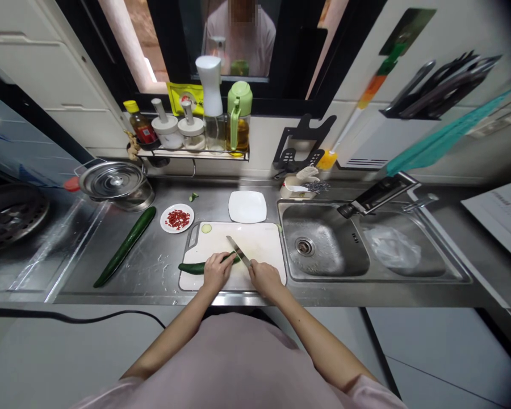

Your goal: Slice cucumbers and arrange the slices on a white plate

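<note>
Left hand (pixel 218 270) grasps a cucumber (pixel 191 268); right hand (pixel 266 278) is clenched around a knife (pixel 238 250).

The cucumbers (pixel 192 268) are dark green, the cutting board (pixel 264 244) white.

Slim steel-bladed knife (pixel 237 249) at the long dark-green cucumber (pixel 191 268), as I see it.
On the white rectangular cutting board (pixel 262 241), I have the cucumber lying crosswise, its middle covered, left end at the board's left edge; the knife slants above the board, tip far-left, beside the cucumber's right end.
</note>
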`<state>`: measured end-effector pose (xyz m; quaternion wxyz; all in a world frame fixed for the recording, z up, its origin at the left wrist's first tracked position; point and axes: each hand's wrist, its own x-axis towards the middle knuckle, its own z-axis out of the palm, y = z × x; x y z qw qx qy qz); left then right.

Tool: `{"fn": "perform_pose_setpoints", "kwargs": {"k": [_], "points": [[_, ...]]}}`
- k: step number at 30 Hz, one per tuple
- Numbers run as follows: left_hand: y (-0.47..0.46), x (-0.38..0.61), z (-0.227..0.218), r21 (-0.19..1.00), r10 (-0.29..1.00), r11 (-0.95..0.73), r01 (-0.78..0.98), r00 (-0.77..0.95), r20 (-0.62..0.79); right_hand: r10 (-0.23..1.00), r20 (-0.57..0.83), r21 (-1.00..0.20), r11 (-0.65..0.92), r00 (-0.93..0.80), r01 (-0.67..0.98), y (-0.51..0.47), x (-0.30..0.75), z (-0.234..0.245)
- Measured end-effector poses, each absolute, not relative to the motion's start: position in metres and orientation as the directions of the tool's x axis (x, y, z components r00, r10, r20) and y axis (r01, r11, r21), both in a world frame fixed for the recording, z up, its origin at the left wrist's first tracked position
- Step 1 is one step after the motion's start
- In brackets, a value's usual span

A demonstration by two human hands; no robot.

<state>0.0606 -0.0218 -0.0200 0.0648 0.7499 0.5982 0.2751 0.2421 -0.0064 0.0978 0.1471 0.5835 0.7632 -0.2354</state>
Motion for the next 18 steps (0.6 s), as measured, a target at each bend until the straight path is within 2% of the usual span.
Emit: {"fn": "perform_pose_setpoints", "kwargs": {"k": [18], "points": [[-0.0221, 0.0599, -0.0234, 0.418, 0.932, -0.285, 0.863, 0.148, 0.33, 0.81, -0.509, -0.209, 0.21, -0.29, 0.955, -0.0077, 0.2369, 0.0923]]}}
